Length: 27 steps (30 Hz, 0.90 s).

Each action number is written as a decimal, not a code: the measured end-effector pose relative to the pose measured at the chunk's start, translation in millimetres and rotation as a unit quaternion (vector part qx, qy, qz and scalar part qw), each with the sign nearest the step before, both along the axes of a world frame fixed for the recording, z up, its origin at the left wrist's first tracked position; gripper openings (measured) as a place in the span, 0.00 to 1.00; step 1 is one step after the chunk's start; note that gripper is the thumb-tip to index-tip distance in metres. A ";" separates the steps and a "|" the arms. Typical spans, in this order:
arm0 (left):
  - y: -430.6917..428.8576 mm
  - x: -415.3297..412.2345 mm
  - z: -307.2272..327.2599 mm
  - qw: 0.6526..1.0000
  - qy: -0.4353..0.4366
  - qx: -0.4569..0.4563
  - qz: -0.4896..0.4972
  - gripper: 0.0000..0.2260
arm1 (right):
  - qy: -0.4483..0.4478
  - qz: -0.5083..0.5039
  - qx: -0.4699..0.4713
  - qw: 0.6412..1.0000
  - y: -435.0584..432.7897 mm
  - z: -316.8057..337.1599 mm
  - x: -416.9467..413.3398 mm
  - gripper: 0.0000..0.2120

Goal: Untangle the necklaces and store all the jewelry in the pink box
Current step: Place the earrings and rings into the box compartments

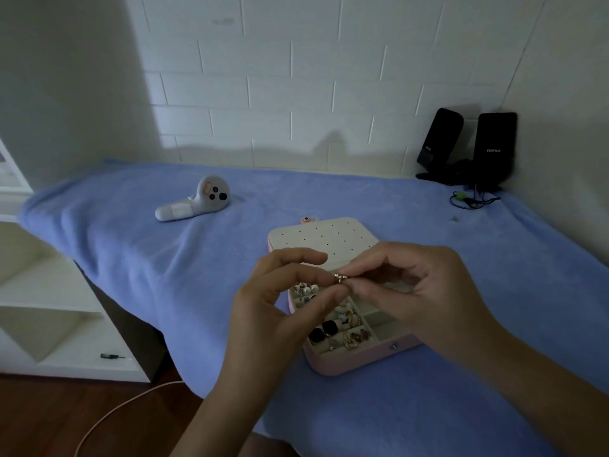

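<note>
A small gold piece of jewelry (pixel 338 278) is being pinched between the fingertips of both hands, just above the open pink box (pixel 359 357). The left hand (pixel 280 301) is gripping it from the left, the right hand (pixel 418 288) from the right. The box is lying on a blue blanket (pixel 164 258), its compartments holding rings and earrings (pixel 342 324). A white controller (pixel 194 202) is resting far left; two black speakers (pixel 468 146) are standing far right.

One head-worn camera looks forward and down, close over the blue-covered table (pixel 412 407), hands near, wall at twelve o'clock.
</note>
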<state>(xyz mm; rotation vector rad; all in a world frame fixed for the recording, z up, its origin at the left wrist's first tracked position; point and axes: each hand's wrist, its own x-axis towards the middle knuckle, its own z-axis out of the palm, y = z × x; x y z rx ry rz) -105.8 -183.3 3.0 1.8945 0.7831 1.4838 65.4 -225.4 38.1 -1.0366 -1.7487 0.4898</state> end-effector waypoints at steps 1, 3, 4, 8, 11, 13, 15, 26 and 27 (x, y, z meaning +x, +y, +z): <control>0.2 -0.4 -0.6 1.000 -0.003 -0.001 0.000 0.04 | 0.012 0.008 -0.014 1.000 -0.2 0.3 -0.2 0.07; 0.5 -0.9 -1.9 1.000 -0.008 -0.003 0.000 0.04 | 0.024 0.017 -0.026 0.999 -0.3 0.6 -1.5 0.07; 0.6 -1.4 -2.5 1.000 -0.011 -0.003 -0.002 0.04 | 0.026 0.018 -0.027 0.999 -0.1 0.8 -2.2 0.07; 2.9 -3.7 -4.3 1.000 0.004 -0.013 -0.022 0.05 | 0.043 0.023 -0.038 0.998 -1.9 2.4 -4.8 0.06; 3.4 -6.3 -3.4 0.992 -0.021 -0.056 -0.107 0.09 | 0.046 0.046 -0.047 0.997 -2.1 2.5 -6.1 0.10; 4.5 -8.0 -3.3 0.984 -0.042 -0.087 -0.151 0.11 | 0.023 0.055 -0.037 0.998 -1.6 1.7 -5.9 0.12; 5.1 -8.7 -4.2 0.976 -0.058 -0.120 -0.174 0.09 | 0.004 0.059 -0.022 0.998 -1.7 1.3 -6.0 0.11; 7.0 -8.3 -7.0 0.992 0.009 -0.096 -0.085 0.10 | -0.069 0.014 0.043 0.997 -1.3 -2.1 -5.3 0.07; 7.6 -8.9 -6.8 0.995 0.030 -0.073 -0.062 0.09 | -0.070 0.012 0.043 0.997 -0.4 -2.4 -5.0 0.07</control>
